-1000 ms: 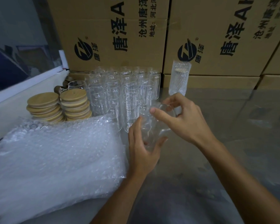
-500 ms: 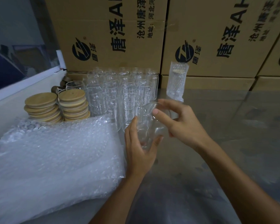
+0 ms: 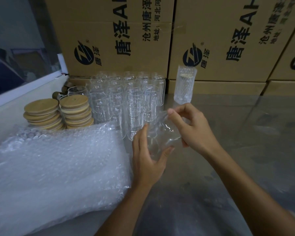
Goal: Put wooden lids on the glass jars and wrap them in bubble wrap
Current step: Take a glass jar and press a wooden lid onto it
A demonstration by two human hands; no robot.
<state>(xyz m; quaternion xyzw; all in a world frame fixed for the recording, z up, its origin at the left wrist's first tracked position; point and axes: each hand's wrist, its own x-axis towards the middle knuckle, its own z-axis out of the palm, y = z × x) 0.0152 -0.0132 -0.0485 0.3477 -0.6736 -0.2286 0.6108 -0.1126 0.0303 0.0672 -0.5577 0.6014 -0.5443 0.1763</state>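
i've got the glass jar (image 3: 162,138) gripped in both hands | left hand (image 3: 147,159) fingers curled under its base | right hand (image 3: 192,128) fingers pinching its rim | wooden lids (image 3: 58,114) far left of them

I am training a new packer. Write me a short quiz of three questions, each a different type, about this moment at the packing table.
1. True or false: the clear glass jar held in both hands already has a wooden lid on it.
2. Where do the two stacks of round wooden lids stand?
A. behind the pile of bubble wrap sheets
B. on the brown cardboard boxes
C. right of the wrapped jar
3. Fill in: the left hand holds the jar's base and the right hand grips its ____.

Key: 1 false; 2 A; 3 rim.
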